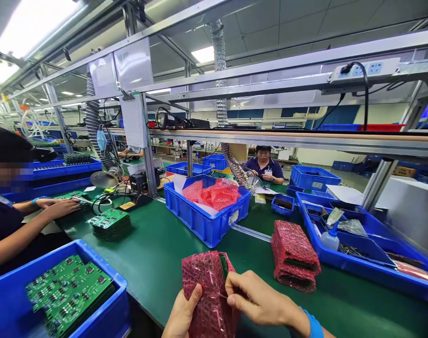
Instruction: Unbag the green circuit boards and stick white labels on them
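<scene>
A red bubble-wrap bag (209, 307) stands upright at the front edge of the green bench. My left hand (181, 313) is closed around its lower left side, thumb across the front. With thumb and forefinger, my right hand (258, 299) pinches the bag's right edge near the top. The edge of a green circuit board (223, 264) shows inside the bag's opening; the rest of it is hidden. To the right of my hands lies a stack of red bubble-wrap packs (294, 256). A blue band circles my right wrist.
Left front, a blue bin (117, 277) holds green circuit boards (68, 291). Ahead, a blue crate (200, 225) contains red bubble wrap. A divided blue tray (362, 267) with a squeeze bottle sits right. A board stack (110, 224) stands near a co-worker's hands (61, 206).
</scene>
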The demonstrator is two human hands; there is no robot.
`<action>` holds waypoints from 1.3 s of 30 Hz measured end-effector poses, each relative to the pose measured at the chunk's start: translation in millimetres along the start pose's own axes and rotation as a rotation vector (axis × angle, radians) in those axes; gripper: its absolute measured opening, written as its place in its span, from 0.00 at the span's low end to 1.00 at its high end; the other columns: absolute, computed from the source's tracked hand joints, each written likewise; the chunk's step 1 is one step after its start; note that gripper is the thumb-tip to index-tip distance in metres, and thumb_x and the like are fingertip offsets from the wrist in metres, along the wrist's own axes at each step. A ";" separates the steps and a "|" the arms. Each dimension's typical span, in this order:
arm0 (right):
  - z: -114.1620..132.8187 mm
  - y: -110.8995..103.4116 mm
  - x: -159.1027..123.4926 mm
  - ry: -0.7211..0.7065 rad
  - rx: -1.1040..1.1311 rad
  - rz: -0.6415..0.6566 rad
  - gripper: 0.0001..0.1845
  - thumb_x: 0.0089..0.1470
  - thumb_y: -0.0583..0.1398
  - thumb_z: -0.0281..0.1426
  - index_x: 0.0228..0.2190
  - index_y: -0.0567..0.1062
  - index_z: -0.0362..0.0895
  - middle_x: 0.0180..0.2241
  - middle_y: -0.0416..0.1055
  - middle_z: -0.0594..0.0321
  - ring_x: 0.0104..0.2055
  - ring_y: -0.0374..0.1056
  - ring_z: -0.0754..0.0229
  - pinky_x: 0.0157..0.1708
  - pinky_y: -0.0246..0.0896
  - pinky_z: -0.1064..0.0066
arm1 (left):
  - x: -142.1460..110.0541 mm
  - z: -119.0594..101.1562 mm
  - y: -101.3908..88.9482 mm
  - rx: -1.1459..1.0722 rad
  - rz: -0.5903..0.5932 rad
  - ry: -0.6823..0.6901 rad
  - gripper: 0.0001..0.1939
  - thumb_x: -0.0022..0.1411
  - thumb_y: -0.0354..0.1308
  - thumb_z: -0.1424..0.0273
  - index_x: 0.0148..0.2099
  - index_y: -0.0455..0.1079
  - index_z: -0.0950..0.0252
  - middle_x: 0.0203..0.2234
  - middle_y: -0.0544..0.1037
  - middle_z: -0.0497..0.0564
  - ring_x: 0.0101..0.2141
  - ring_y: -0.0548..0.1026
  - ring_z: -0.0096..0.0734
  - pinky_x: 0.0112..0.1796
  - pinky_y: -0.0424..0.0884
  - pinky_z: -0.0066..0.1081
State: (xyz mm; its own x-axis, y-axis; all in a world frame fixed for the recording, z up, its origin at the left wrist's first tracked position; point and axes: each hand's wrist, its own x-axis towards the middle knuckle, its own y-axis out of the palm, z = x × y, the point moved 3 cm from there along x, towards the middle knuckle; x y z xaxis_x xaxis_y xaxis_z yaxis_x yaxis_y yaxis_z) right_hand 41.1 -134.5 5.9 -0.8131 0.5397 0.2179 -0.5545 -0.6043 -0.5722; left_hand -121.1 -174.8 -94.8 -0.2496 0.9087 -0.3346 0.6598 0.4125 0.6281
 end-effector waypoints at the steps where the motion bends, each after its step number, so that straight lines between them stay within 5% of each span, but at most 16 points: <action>1: -5.3 4.1 1.3 -0.010 0.095 -0.056 0.13 0.51 0.59 0.34 0.23 0.60 0.45 0.20 0.54 0.72 0.21 0.47 0.69 0.21 0.41 0.76 | 1.4 4.3 -2.0 -0.023 -0.001 -0.043 0.44 0.33 0.76 0.59 0.52 0.69 0.70 0.39 0.82 0.61 0.49 0.74 0.58 0.50 0.71 0.47; 5: -30.3 19.7 11.9 -0.079 0.635 -0.330 0.26 0.43 0.64 0.52 0.26 0.59 0.46 0.15 0.46 0.78 0.17 0.36 0.72 0.17 0.32 0.77 | 9.5 23.2 -10.1 -0.125 0.051 -0.181 0.52 0.34 0.76 0.56 0.60 0.61 0.70 0.42 0.81 0.63 0.52 0.71 0.59 0.53 0.67 0.50; 7: -36.7 21.0 17.8 -0.048 0.778 -0.353 0.27 0.45 0.63 0.53 0.33 0.61 0.46 0.13 0.45 0.81 0.15 0.35 0.72 0.16 0.31 0.77 | 14.3 27.4 -14.9 -0.155 0.071 -0.182 0.55 0.34 0.75 0.55 0.62 0.59 0.70 0.43 0.80 0.64 0.53 0.70 0.59 0.55 0.65 0.50; 9: -34.3 15.1 21.8 0.025 0.672 -0.267 0.26 0.46 0.64 0.50 0.37 0.63 0.45 0.13 0.48 0.81 0.15 0.37 0.72 0.17 0.34 0.78 | 17.2 26.6 -18.1 -0.157 0.075 -0.176 0.55 0.35 0.75 0.55 0.62 0.59 0.72 0.43 0.80 0.65 0.53 0.70 0.60 0.55 0.64 0.50; 13: -17.6 -10.0 20.7 0.091 0.041 -0.120 0.12 0.45 0.67 0.35 0.26 0.70 0.43 0.19 0.63 0.73 0.22 0.54 0.70 0.23 0.45 0.77 | 14.6 13.4 -16.0 -0.132 0.032 -0.149 0.50 0.37 0.74 0.55 0.59 0.62 0.71 0.43 0.80 0.65 0.49 0.73 0.62 0.53 0.67 0.52; 18: -16.5 -18.0 15.6 0.124 -0.398 -0.041 0.12 0.40 0.68 0.30 0.19 0.69 0.45 0.20 0.67 0.73 0.24 0.59 0.66 0.28 0.46 0.73 | 8.6 -2.4 -8.5 -0.068 -0.016 -0.049 0.44 0.36 0.77 0.67 0.57 0.65 0.67 0.42 0.81 0.60 0.48 0.75 0.59 0.50 0.71 0.50; 23: -34.3 -8.3 18.5 0.046 -0.224 -0.025 0.18 0.41 0.66 0.27 0.16 0.60 0.43 0.18 0.58 0.75 0.23 0.54 0.69 0.27 0.46 0.75 | 9.2 -3.9 -11.7 -0.033 -0.047 -0.001 0.43 0.35 0.77 0.66 0.54 0.66 0.68 0.39 0.83 0.60 0.46 0.76 0.59 0.48 0.72 0.49; 31: -62.7 -6.8 28.1 0.004 -0.124 -0.220 0.26 0.52 0.55 0.41 0.12 0.50 0.44 0.14 0.40 0.73 0.18 0.38 0.70 0.19 0.33 0.71 | 5.7 12.1 -10.9 -0.097 -0.020 -0.157 0.38 0.34 0.77 0.61 0.49 0.71 0.67 0.39 0.82 0.60 0.47 0.75 0.59 0.49 0.71 0.50; 36: -48.4 13.9 22.4 -0.025 -0.111 -0.271 0.30 0.53 0.54 0.46 0.12 0.46 0.45 0.13 0.42 0.72 0.18 0.41 0.68 0.21 0.38 0.70 | 9.0 4.5 -10.6 0.038 -0.063 0.075 0.28 0.37 0.76 0.61 0.39 0.73 0.69 0.32 0.83 0.58 0.39 0.80 0.56 0.40 0.77 0.44; 39: -25.8 41.8 18.9 -0.193 -0.153 -0.155 0.29 0.53 0.56 0.44 0.11 0.49 0.44 0.12 0.49 0.70 0.19 0.45 0.66 0.23 0.40 0.69 | 22.9 -2.1 -11.2 0.145 -0.140 0.266 0.26 0.36 0.77 0.66 0.38 0.73 0.70 0.28 0.83 0.54 0.31 0.81 0.46 0.33 0.78 0.35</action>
State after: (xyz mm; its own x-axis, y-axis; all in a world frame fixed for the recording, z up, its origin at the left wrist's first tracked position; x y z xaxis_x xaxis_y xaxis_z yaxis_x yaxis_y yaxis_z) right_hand 7.2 -134.4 -34.3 -0.7473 0.4889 0.4500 -0.6538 -0.4201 -0.6293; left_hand -135.7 -158.5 -108.1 -0.5084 0.8367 -0.2035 0.6952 0.5383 0.4764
